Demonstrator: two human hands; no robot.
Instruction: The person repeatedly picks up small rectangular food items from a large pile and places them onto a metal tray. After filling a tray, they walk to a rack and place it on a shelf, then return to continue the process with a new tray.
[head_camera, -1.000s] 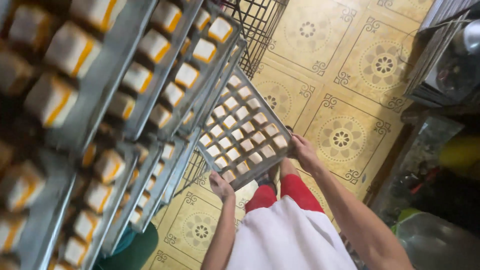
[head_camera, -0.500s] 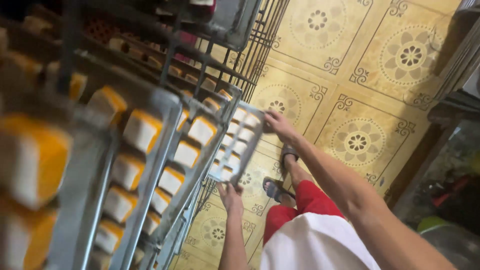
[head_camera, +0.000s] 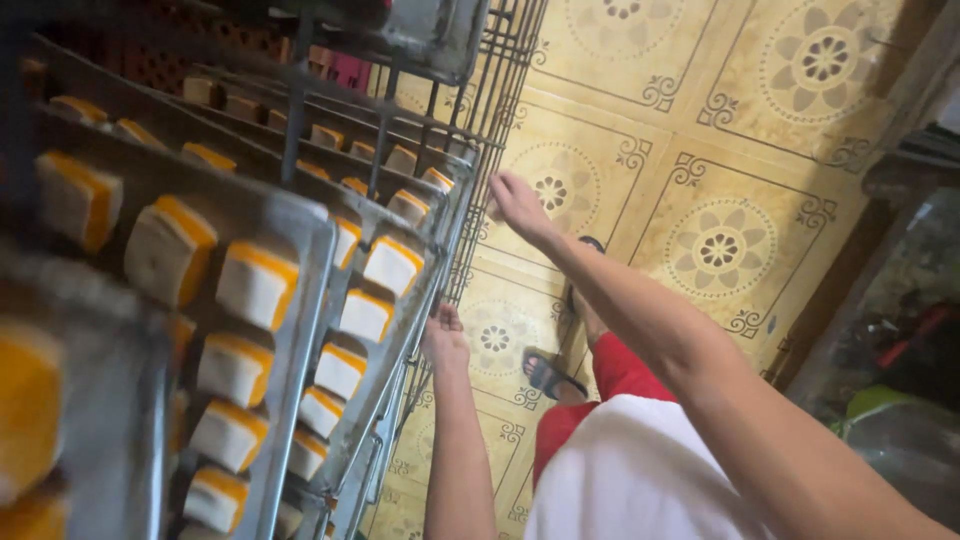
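My left hand (head_camera: 443, 338) is at the front edge of a metal tray (head_camera: 385, 345) that sits in the rack (head_camera: 470, 150). The fingers curl on the rim, so this grip is narrow and holds the tray edge. My right hand (head_camera: 518, 205) is higher, at the far corner of the rack near its wire side; its fingers bend toward the metal, but I cannot tell if they really close on something or only touch.

The tray carries rows of small white blocks with a yellow-orange top, the cakes (head_camera: 392, 265). More trays with the same cakes fill the levels above and below, very close to each other.

What can go wrong, I think: the tray looks tilted in my view, and if one side sits off its rail, the cakes may slide together or fall to the tiled floor (head_camera: 720, 240). Only one hand surely holds the rim, so an uneven push could jam the tray against the rack frame. My foot in a sandal (head_camera: 548, 374) is just under the rack edge, where a dropped tray would land.
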